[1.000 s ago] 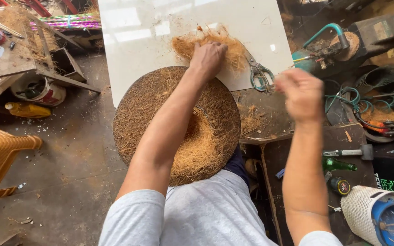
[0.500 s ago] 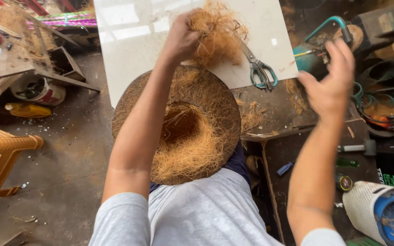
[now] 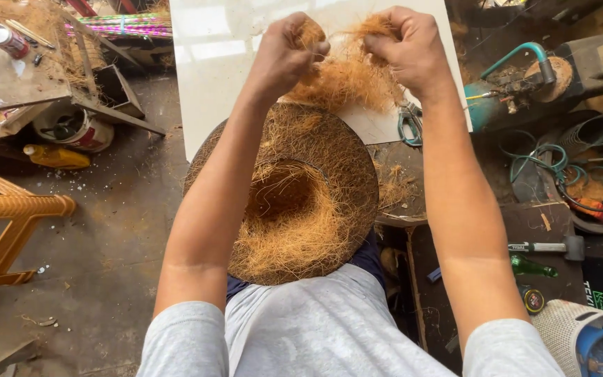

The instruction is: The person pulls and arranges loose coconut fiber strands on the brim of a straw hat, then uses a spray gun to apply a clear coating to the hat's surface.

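Observation:
My left hand (image 3: pixel 289 50) and my right hand (image 3: pixel 405 46) both grip one clump of orange-brown coir fibre (image 3: pixel 343 77), held up above a white board (image 3: pixel 211 77). The fists sit close together with loose strands hanging between them. Below my forearms, on my lap, lies a round hat-shaped piece of coir (image 3: pixel 294 202), brim outward, its hollow crown facing up and lined with lighter fibre.
Scissors with teal handles (image 3: pixel 409 124) lie on the board's right edge. A hammer (image 3: pixel 546 246) and a green bottle (image 3: pixel 530 266) rest on the dark bench at right, beside tangled cables (image 3: pixel 560 174). An orange frame (image 3: pixel 8 216) stands at left on the concrete floor.
My left hand lifted the fibre clump off the board. My right hand swung in from the right and closed on the same clump.

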